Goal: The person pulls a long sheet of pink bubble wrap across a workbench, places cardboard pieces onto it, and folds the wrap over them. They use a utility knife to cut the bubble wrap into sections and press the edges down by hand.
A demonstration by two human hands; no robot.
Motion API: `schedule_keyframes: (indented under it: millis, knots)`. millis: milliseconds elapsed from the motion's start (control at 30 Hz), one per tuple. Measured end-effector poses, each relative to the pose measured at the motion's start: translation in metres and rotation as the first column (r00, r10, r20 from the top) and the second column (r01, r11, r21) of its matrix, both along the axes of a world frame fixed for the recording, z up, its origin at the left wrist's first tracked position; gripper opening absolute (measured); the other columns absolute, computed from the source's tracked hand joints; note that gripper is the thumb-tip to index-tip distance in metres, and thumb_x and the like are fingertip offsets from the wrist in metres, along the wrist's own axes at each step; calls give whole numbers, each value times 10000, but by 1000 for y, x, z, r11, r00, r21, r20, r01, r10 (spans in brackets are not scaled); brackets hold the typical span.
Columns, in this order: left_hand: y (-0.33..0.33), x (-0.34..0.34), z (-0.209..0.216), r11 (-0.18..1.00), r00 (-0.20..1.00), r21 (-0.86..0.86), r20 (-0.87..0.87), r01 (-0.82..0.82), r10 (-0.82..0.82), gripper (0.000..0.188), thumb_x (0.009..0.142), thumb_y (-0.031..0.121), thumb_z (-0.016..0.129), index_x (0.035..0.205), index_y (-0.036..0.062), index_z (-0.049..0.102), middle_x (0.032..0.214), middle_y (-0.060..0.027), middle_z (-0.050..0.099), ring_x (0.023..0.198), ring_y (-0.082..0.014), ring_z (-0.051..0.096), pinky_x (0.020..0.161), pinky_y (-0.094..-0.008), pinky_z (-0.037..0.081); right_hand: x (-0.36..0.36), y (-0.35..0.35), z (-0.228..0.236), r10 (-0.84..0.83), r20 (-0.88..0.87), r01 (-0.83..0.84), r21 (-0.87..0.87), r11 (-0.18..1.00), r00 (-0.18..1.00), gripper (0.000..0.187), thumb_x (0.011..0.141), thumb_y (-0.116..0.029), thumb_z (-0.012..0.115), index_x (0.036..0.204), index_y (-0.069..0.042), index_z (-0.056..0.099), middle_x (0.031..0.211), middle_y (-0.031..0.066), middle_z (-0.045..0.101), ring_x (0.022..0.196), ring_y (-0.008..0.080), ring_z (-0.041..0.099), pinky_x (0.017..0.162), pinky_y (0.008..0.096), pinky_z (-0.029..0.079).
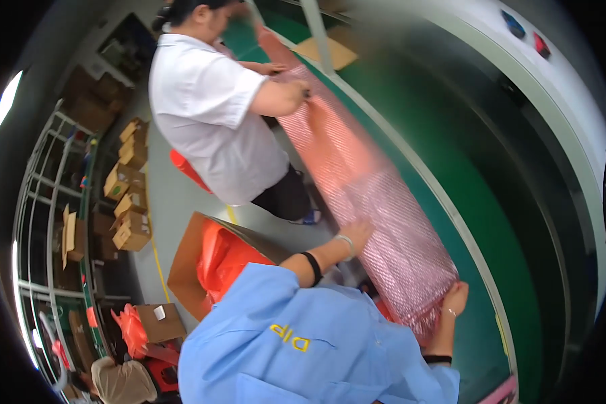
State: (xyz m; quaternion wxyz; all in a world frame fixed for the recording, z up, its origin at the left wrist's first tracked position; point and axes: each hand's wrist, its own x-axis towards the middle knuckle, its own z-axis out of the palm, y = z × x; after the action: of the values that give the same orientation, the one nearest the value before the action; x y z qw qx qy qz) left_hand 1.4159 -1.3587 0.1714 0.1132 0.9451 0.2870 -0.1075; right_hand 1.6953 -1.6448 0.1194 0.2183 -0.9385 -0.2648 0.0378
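Note:
A long, shiny pink bubble-wrap sheet [397, 222] stretches diagonally over the green bench, from near me to a co-worker at the far end. Its far part looks orange-pink; the near part is more crinkled and purplish. My left hand [357, 236] lies on the sheet's left edge, with its fingers extended and slightly blurred. At the near right corner, my right hand [455, 296] is closed on the wrap's edge. A black band circles each of my forearms. The co-worker's hand [301, 89] holds the same wrap farther up.
The co-worker in a white shirt [202, 101] stands at the bench's left side. An open carton [185, 269] lined with red plastic stands left of me. Several cardboard boxes [131, 229] and a metal rack [47, 202] line the left. A pale rail [444, 195] edges the green bench [475, 316].

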Motion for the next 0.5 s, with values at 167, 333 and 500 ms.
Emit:
schedule_keyframes:
  millis: [167,333,500]
  knots:
    - [-18,0,-10,995,996,62,-23,82,-81,463,832,142,463,1278,29,421,1380,-228,339,1261,-420,345,964,-497,393,2,8,-6,-51,-61,51,-5,999,997,192,863,-192,550,936,-15,539,897,179,597,808,361,581,725,429,462]
    - [-47,-6,-19,989,988,-12,-39,146,-146,614,779,116,544,1350,42,332,1419,-227,267,1294,-418,291,1018,-503,330,1,2,5,-83,-69,82,-19,996,994,187,861,-190,548,932,-18,536,901,179,597,815,362,583,724,435,461]
    - [-49,-10,-10,980,980,-60,-51,189,-192,632,772,93,549,1360,55,320,1433,-229,239,1305,-411,275,1050,-472,295,2,0,5,-96,-77,93,-33,995,992,184,860,-199,550,931,-30,533,908,177,600,826,365,586,728,443,461]
